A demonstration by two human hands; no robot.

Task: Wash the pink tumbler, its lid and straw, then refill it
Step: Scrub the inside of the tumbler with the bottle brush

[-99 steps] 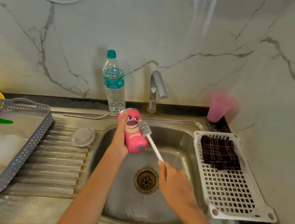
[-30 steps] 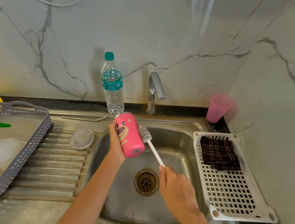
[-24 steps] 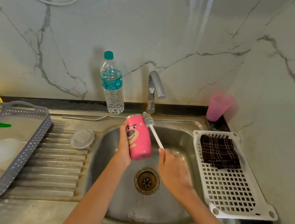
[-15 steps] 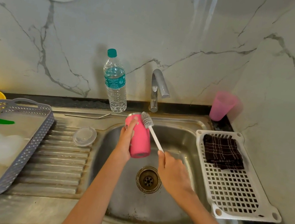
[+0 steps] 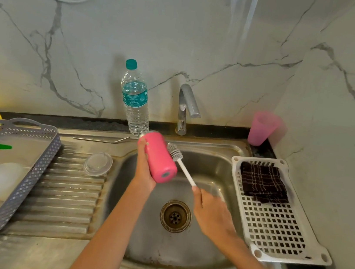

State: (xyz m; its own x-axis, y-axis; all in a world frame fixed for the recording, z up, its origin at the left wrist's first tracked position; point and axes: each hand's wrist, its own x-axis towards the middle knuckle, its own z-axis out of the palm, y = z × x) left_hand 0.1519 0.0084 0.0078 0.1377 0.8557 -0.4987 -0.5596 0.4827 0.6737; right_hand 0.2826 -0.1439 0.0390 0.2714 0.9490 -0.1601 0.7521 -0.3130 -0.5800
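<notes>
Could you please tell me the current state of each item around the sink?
pink tumbler: tilted, gripped by left hand, lid off.
brush: held by right hand, bristles against tumbler.
tap: off, no water running.
water bottle: upright, capped.
lid: lying on drainboard.
straw: lying behind drainboard.
cloth: folded in white rack.

Turned the tumbler [image 5: 159,158] round in the left hand [image 5: 144,171], hiding the bear face and showing plain pink. Tipped it from almost upright to slanted, base toward the camera. Shifted the head of the brush [image 5: 175,152] from the rim to the side.
</notes>
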